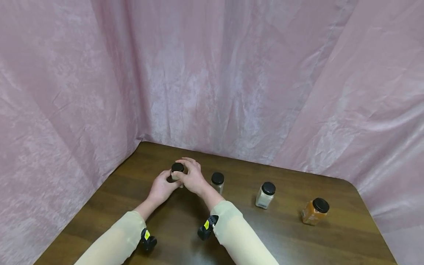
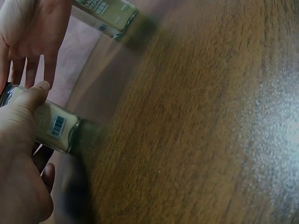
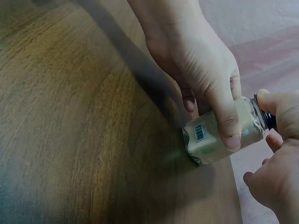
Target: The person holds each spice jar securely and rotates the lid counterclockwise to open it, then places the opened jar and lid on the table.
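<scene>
At the left of the table, a clear glass jar (image 3: 208, 144) of pale powder stands upright under a black lid (image 1: 177, 167). My left hand (image 1: 161, 189) grips the jar's body, its thumb lying along the side near a barcode label (image 3: 200, 133). From the other side my right hand (image 1: 193, 179) holds the lid between thumb and fingers. Part of the lid is hidden by that hand in the right wrist view. Just right of my right hand is a second black-lidded jar (image 1: 217, 182), partly covered by my wrist.
Farther right on the brown wooden table (image 1: 238, 228) stand a jar of whitish powder (image 1: 264, 198) and a jar of orange powder (image 1: 311, 214), both with black lids. Pink curtains (image 1: 212, 81) hang behind the table and at its sides.
</scene>
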A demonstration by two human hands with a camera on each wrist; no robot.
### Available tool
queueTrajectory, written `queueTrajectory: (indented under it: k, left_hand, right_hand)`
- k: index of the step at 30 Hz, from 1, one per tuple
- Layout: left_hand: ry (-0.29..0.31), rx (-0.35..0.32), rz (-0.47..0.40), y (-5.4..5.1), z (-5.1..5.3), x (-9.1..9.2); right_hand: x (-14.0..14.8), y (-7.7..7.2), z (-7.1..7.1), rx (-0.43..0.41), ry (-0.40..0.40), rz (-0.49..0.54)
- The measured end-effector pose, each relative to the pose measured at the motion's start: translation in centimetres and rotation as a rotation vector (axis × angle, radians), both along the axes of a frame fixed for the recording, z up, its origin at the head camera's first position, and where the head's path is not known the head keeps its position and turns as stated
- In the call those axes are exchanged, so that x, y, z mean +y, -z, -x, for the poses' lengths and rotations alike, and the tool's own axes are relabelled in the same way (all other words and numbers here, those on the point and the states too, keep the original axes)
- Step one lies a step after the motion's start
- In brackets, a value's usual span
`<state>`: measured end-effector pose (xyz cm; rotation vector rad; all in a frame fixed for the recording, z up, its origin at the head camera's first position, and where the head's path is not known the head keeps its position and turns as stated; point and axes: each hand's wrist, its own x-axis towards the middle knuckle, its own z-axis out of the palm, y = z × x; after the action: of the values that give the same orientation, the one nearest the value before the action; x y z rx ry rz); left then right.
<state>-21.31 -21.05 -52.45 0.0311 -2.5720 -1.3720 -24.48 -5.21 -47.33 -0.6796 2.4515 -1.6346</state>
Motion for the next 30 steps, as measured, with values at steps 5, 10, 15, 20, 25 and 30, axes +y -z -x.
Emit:
queueTrajectory:
  k: [5, 10, 15, 20, 25, 30]
  left_hand:
    - [0.004, -0.003, 0.025, 0.09, -0.09, -0.05]
    - [0.004, 0.02, 0.018, -0.12, 0.31, 0.1]
    - [0.016, 0.037, 0.023, -0.17, 0.54, -0.04]
    - [0.018, 0.051, 0.029, -0.11, 0.78, -0.24]
    - [0.021, 0.046, 0.028, -0.1, 0.66, -0.22]
    - [0.024, 0.037, 0.028, -0.2, 0.68, -0.15]
  right_hand:
    - [-0.2, 0.11, -0.12, -0.04, -0.012, -0.012]
    - [-0.13, 0.02, 0.2, -0.027, 0.002, -0.008]
    - [0.04, -0.21, 0.24, -0.047, 0.027, 0.007]
    - [-0.19, -0.26, 0.27, -0.056, 0.087, 0.031]
    - [-0.55, 0.08, 0.27, -0.057, 0.137, 0.012]
    - [-0.72, 0.13, 0.36, -0.059, 0.16, 0.0]
